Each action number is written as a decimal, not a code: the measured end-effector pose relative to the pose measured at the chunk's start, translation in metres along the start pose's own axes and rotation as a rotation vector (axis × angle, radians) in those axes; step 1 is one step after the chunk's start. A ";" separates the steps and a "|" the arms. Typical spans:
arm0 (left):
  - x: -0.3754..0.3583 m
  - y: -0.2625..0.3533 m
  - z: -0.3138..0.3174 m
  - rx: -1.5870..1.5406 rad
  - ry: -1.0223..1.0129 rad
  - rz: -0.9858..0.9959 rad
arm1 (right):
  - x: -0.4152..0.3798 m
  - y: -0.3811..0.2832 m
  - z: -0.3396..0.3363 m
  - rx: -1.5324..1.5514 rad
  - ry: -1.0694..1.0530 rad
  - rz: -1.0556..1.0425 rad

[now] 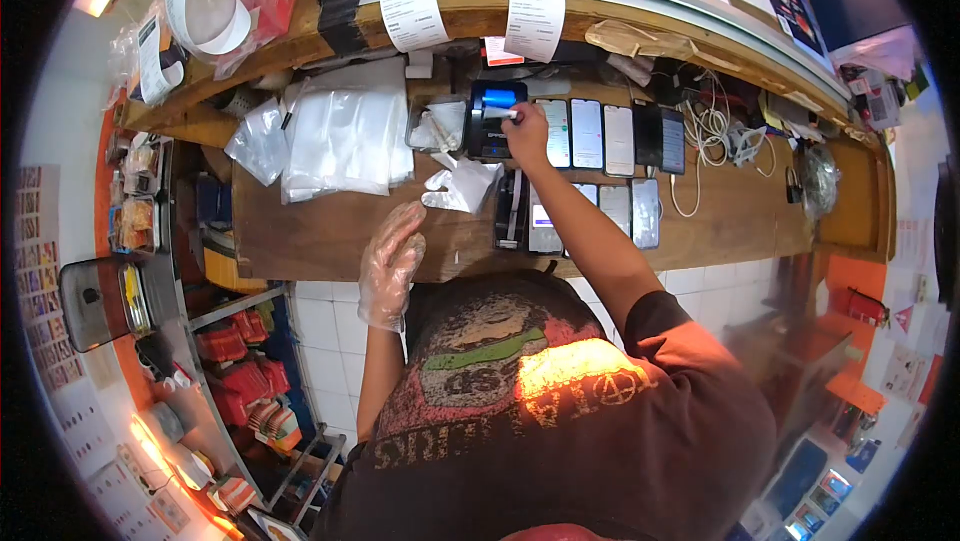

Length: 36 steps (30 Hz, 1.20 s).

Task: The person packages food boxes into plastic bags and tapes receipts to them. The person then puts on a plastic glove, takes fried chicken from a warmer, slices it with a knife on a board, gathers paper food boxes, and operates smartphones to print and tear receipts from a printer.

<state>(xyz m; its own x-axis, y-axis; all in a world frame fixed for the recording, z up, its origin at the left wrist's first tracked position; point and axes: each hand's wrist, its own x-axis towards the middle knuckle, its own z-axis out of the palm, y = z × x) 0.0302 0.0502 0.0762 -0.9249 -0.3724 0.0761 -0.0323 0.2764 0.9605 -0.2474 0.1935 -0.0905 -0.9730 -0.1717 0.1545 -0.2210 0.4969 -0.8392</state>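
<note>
My left hand (393,256), in a clear plastic glove, is raised at the front edge of the wooden table (440,231), fingers stretched out and holding nothing. With bare fingers, my right hand (526,131) pinches the end of a white paper slip (497,113) at a black printer (488,146) with a blue part. A crumpled clear glove (464,184) lies between the hands. Just right of my right hand are phones, among them one with a lit screen (588,133). Clear plastic bags (345,136) are spread left of the printer.
White cables (712,131) lie coiled at the right of the table. Above it runs a wooden shelf edge (450,26) with hanging paper receipts (535,16). A metal rack (235,311) with red packets stands below left. A black device (510,211) sits near the front edge.
</note>
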 end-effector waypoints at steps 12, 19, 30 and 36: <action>0.003 -0.010 -0.015 0.090 -0.093 0.108 | 0.038 0.004 -0.013 -0.099 -0.075 -0.042; -0.014 -0.021 -0.030 0.103 -0.078 0.104 | 0.048 0.000 -0.016 -0.019 -0.076 0.015; -0.023 -0.022 -0.046 0.124 -0.065 0.097 | 0.055 -0.001 -0.020 0.002 -0.030 -0.019; -0.022 -0.023 -0.046 0.114 -0.083 0.117 | 0.054 -0.018 -0.029 0.034 -0.041 -0.009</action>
<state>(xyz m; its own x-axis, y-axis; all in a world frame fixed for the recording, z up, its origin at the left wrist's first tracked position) 0.0683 0.0113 0.0645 -0.9529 -0.2587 0.1585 0.0390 0.4136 0.9096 -0.2976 0.2000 -0.0515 -0.9672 -0.2110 0.1415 -0.2267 0.4660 -0.8552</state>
